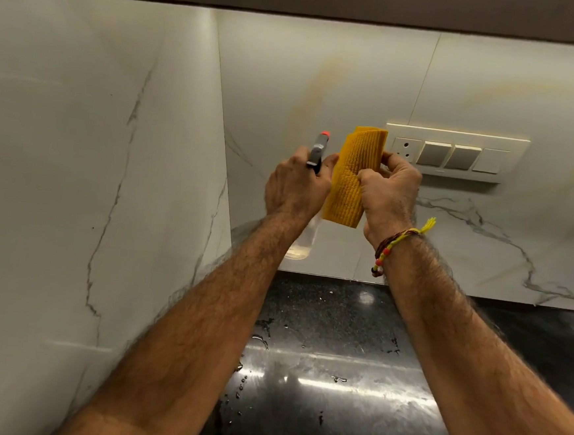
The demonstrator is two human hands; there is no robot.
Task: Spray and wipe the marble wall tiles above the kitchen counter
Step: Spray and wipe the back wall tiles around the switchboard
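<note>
Left hand [295, 187] grips spray bottle [307, 219], nozzle toward back wall tiles [323, 83]; right hand [388, 198] pinches folded cloth [350, 177], long axis upright, between hands.

Mustard-yellow waffle-textured cloth [350, 177], spray bottle [309, 198] clear with a grey head and orange-red tip. White marble wall tiles [323, 83] with grey veins, yellowish streaks. Glossy black speckled bench [336, 358]; cream switch plate [455, 153] at 2 o'clock.
</note>
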